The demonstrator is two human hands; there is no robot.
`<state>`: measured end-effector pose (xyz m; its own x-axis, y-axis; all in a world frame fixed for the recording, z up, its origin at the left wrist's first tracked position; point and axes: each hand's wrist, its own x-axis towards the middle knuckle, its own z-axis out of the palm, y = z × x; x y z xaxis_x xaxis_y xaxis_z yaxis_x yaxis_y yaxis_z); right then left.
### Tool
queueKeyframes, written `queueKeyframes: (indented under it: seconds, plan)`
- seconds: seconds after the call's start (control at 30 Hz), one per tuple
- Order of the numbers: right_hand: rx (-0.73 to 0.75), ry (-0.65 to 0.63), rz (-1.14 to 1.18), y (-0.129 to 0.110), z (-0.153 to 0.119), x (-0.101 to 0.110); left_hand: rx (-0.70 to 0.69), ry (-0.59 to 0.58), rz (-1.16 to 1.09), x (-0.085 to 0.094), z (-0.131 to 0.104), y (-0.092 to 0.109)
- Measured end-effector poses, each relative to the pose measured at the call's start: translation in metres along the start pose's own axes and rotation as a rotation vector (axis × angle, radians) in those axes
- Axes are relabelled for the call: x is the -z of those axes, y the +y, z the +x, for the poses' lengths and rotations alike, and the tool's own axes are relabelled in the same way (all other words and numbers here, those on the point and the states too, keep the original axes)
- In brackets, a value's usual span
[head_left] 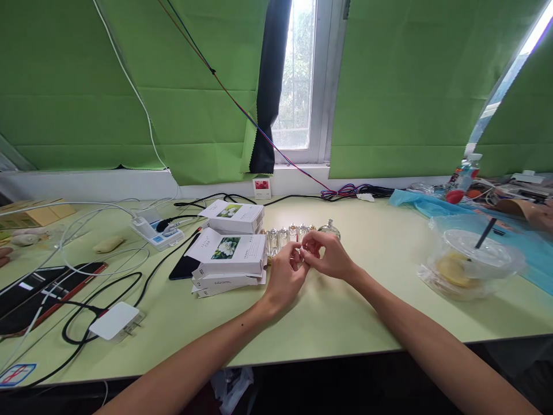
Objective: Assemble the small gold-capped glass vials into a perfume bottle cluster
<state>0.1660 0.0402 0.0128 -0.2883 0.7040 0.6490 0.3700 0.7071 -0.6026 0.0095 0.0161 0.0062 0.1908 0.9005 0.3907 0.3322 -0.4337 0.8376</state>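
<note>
My left hand (286, 275) and my right hand (327, 255) meet over the middle of the table, fingertips pinched together. Whatever they hold is too small and hidden to name. Just behind them stands a row of small clear glass bottles (283, 235) with gold-coloured tops. A rounder glass bottle (330, 228) is behind my right hand. Left of my left hand lie stacked white boxes with a white flower picture (233, 253), their flaps open. Another white box (235, 214) with a flower picture lies behind that stack.
A power strip (158, 229), a white charger (116, 321), cables and dark phones (185, 262) lie left. A bagged drink cup (473, 259) stands right, near blue plastic (529, 259). Parts of other people's hands show at both side edges.
</note>
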Motion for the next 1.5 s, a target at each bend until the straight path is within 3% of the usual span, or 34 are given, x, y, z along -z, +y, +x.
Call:
queueKeyframes:
  seconds: [0.23,0.43,0.8,1.0,1.17,1.5]
  plan:
    - [0.016,0.043,-0.018,-0.003,0.000,0.000,-0.006,0.005,-0.003,-0.001,-0.001,0.001]
    - [-0.002,0.167,-0.031,-0.001,0.000,0.004,0.030,0.007,-0.060,-0.001,-0.002,0.005]
    - [-0.017,0.600,-0.189,0.003,0.007,0.012,-0.009,-0.028,-0.046,-0.002,-0.004,0.005]
    - [-0.048,0.745,-0.247,0.013,0.008,0.018,-0.030,-0.068,-0.028,-0.003,-0.004,0.003]
    - [-0.060,0.791,-0.304,0.020,0.009,0.024,-0.037,-0.089,-0.021,-0.003,-0.005,0.003]
    - [-0.015,0.733,-0.381,0.035,0.009,0.030,-0.040,-0.141,-0.001,-0.003,-0.006,0.002]
